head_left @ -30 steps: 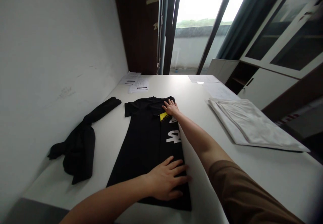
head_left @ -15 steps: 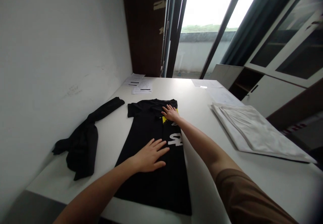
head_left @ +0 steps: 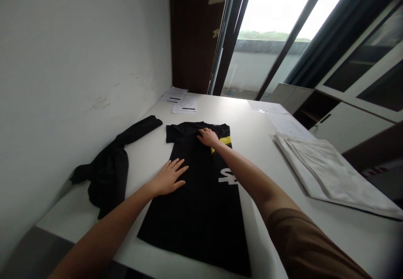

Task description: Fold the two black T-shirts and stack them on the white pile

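Observation:
A black T-shirt (head_left: pixel 201 216) lies on the table, folded lengthwise, with a short sleeve at the far left. White lettering (head_left: pixel 227 176) and a yellow patch (head_left: pixel 225 139) show along its right side. My left hand (head_left: pixel 168 178) rests on the shirt's left edge, its fingers spread and nothing held. Farther up, my right hand (head_left: pixel 208 137) lies on the cloth below the collar, just left of the yellow patch. Its fingers are slightly bent, with no cloth visibly pinched between them.
Crumpled black clothing (head_left: pixel 110 174) lies by the wall at left. A folded white cloth (head_left: pixel 333 174) sits on the right of the white table (head_left: pixel 258 153). Papers (head_left: pixel 185 103) lie at the far left corner, and more sheets (head_left: pixel 277 115) at the far right.
My left hand has slid left from the middle of the shirt to its left edge. My right hand has moved left off the yellow patch, which shows more. The view has shifted slightly.

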`<state>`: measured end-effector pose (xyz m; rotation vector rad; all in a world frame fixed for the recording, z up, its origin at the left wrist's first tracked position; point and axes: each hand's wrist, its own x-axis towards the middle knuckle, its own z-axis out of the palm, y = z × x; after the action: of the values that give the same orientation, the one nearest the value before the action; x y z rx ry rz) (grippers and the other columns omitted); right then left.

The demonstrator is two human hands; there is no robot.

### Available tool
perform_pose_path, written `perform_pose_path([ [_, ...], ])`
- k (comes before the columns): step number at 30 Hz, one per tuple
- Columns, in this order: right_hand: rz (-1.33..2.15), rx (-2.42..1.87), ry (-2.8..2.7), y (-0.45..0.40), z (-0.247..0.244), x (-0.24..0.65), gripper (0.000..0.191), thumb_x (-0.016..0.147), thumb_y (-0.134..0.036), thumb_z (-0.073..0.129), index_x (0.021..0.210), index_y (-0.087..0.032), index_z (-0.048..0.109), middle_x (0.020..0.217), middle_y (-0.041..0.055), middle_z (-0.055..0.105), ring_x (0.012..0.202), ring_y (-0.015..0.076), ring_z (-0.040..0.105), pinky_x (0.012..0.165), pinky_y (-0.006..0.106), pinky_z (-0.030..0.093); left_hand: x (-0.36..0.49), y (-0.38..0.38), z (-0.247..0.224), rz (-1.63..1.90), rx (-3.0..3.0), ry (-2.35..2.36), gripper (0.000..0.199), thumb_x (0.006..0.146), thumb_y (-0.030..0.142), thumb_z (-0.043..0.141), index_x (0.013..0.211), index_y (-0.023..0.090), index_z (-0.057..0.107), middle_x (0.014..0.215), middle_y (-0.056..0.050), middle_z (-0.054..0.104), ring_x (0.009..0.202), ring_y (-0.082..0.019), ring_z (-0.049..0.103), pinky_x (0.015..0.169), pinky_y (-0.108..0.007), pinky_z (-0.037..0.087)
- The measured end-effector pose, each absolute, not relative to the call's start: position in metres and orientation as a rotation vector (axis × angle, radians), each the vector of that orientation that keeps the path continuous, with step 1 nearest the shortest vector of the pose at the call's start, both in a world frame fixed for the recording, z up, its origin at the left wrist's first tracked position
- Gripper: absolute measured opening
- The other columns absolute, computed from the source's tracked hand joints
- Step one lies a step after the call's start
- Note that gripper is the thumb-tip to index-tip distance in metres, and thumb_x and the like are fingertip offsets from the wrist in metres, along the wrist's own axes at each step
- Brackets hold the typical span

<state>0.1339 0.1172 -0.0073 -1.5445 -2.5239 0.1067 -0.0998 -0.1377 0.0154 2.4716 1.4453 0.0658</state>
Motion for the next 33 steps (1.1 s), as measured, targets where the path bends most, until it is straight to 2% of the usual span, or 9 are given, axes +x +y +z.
perform_pose_path([
  [4,0.138,-1.188,-2.523,0.110,-0.009,0.064,0.038,0.103,-0.039,0.049,0.135,-0.023,0.063,0.132,0.0104,0.060,0.123,0.0248,0.054,0.106,0.034,0.041,-0.125,-0.129,0.021,0.093,2.391,1.653,0.060,0.099,0.048,0.055,0.154,0.028,0.045,0.166,-0.008,0.032,0.152,-0.032,0.030,0.123,-0.050,0.025],
  [7,0.192,-1.098,-2.520,0.106,-0.013,0.010,0.034,0.105,-0.038,0.046,0.127,-0.025,0.066,0.125,0.0084,0.063,0.119,0.0225,0.055,0.105,0.032,0.041,-0.143,-0.125,0.034,0.096,2.333,1.799,0.044,0.099,0.046,0.052,0.135,0.023,0.063,0.149,-0.011,0.054,0.136,-0.031,0.051,0.113,-0.043,0.039],
  [10,0.249,-1.285,-2.445,0.108,-0.012,-0.037,0.039,0.103,-0.050,0.046,0.124,-0.023,0.066,0.125,0.0120,0.063,0.120,0.0277,0.054,0.101,0.038,0.044,-0.154,-0.119,0.047,0.069,2.222,1.915,0.039,0.101,0.048,0.045,0.106,0.022,0.074,0.118,-0.010,0.070,0.109,-0.027,0.066,0.093,-0.037,0.050],
  [13,0.300,-1.561,-2.332,0.115,-0.009,-0.068,0.055,0.096,-0.062,0.053,0.129,-0.019,0.060,0.133,0.0198,0.056,0.126,0.0362,0.048,0.101,0.049,0.044,-0.152,-0.116,0.051,0.052,2.129,1.927,0.041,0.100,0.050,0.046,0.089,0.021,0.073,0.099,-0.008,0.072,0.091,-0.025,0.069,0.079,-0.033,0.051],
  [16,0.367,-1.660,-2.293,0.123,-0.010,-0.083,0.051,0.096,-0.053,0.056,0.131,-0.016,0.057,0.136,0.0229,0.053,0.130,0.0392,0.045,0.103,0.056,0.041,-0.143,-0.119,0.047,0.025,2.107,1.882,0.041,0.098,0.051,0.049,0.082,0.021,0.071,0.093,-0.009,0.072,0.089,-0.026,0.070,0.077,-0.034,0.051],
  [19,0.434,-1.662,-2.262,0.131,-0.012,-0.085,0.032,0.098,-0.038,0.052,0.119,-0.016,0.062,0.128,0.0204,0.058,0.125,0.0357,0.050,0.101,0.051,0.043,-0.132,-0.124,0.041,0.019,2.103,1.899,0.038,0.097,0.051,0.053,0.087,0.020,0.072,0.098,-0.010,0.071,0.095,-0.028,0.069,0.080,-0.035,0.051],
  [22,0.533,-1.597,-2.099,0.139,-0.012,-0.078,0.021,0.097,-0.035,0.048,0.105,-0.021,0.063,0.114,0.0124,0.064,0.110,0.0291,0.058,0.095,0.043,0.048,-0.123,-0.129,0.037,0.043,2.103,1.924,0.034,0.097,0.050,0.055,0.094,0.020,0.070,0.103,-0.011,0.069,0.100,-0.028,0.067,0.084,-0.035,0.051],
  [28,0.891,-1.476,-1.361,0.152,-0.004,-0.035,0.028,0.099,-0.039,0.032,0.096,-0.024,0.055,0.088,0.0015,0.060,0.088,0.0193,0.059,0.081,0.030,0.052,-0.111,-0.132,0.029,0.179,2.109,2.006,0.033,0.096,0.046,0.059,0.114,0.019,0.062,0.121,-0.012,0.062,0.110,-0.028,0.063,0.090,-0.035,0.050],
  [33,0.944,-1.234,-1.249,0.153,0.000,0.037,0.033,0.096,-0.050,0.037,0.103,-0.025,0.057,0.083,0.0012,0.060,0.082,0.0201,0.063,0.076,0.032,0.057,-0.101,-0.135,0.026,0.235,2.080,1.969,0.043,0.097,0.043,0.058,0.134,0.022,0.052,0.127,-0.010,0.065,0.112,-0.026,0.065,0.092,-0.034,0.049],
])
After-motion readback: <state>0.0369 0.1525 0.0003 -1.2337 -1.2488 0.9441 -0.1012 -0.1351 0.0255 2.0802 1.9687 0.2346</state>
